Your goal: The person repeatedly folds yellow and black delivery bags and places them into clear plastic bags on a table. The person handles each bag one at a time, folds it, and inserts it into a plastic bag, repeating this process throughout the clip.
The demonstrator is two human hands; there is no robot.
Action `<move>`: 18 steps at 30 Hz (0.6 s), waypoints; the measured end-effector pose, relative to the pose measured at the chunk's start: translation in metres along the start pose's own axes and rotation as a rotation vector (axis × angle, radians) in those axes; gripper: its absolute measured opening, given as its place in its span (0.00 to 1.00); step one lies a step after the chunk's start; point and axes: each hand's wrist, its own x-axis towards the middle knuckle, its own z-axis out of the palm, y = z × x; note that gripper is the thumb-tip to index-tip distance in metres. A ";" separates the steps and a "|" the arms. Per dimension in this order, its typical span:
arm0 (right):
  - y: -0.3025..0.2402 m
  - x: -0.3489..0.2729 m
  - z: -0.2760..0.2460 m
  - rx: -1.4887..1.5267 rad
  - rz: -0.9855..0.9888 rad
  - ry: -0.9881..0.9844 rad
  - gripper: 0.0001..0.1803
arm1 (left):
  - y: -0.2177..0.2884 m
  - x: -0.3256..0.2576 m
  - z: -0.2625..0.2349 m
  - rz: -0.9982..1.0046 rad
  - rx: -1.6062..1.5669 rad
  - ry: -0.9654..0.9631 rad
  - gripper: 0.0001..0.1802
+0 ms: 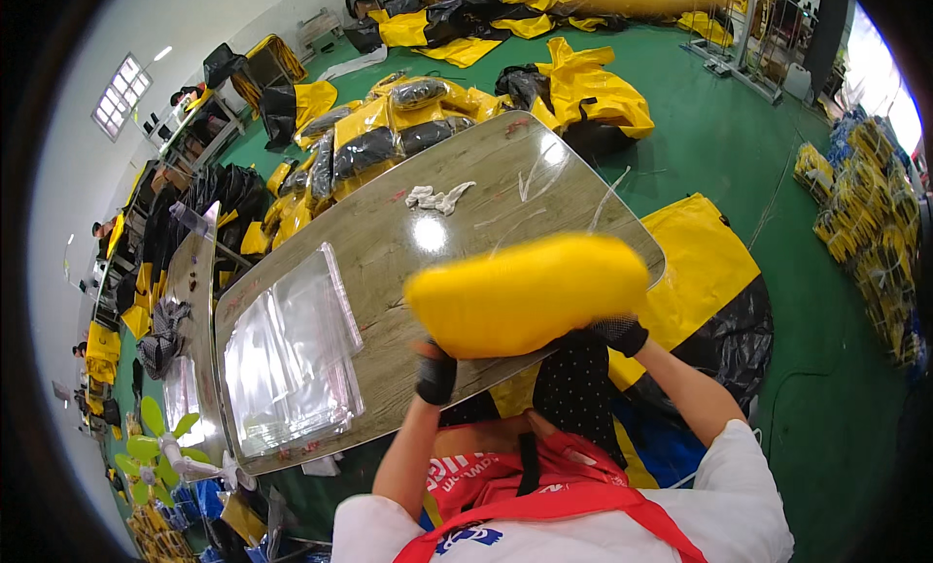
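A bulky yellow bundle (pixel 530 296), smooth-sided and blurred by motion, is held up over the near edge of the wood-grain table (pixel 389 262). My left hand (pixel 435 373), in a dark glove, grips its lower left end. Under its right end my right hand (pixel 620 334) also holds it, in a dark glove with a dotted pattern. The bundle hides most fingers of both hands. To the left on the table lies a stack of clear plastic bags (pixel 292 354). A crumpled white scrap (pixel 439 198) sits toward the table's far side.
Yellow-and-black wrapped packs (pixel 389 126) are heaped beyond the table. Large yellow and black sheets (pixel 695 262) lie on the green floor at right. A green-bladed fan (pixel 160 451) stands at lower left. More bundles (pixel 865 223) are stacked at far right.
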 end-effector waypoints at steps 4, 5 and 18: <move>-0.019 0.020 0.024 0.038 0.532 -0.083 0.24 | -0.046 -0.001 0.013 -0.277 0.061 0.370 0.32; -0.015 0.024 0.021 0.014 0.530 -0.145 0.25 | -0.042 0.005 0.021 -0.289 0.037 0.413 0.31; -0.022 0.014 0.036 0.322 0.751 0.019 0.24 | -0.153 0.245 -0.105 -0.167 1.113 0.236 0.19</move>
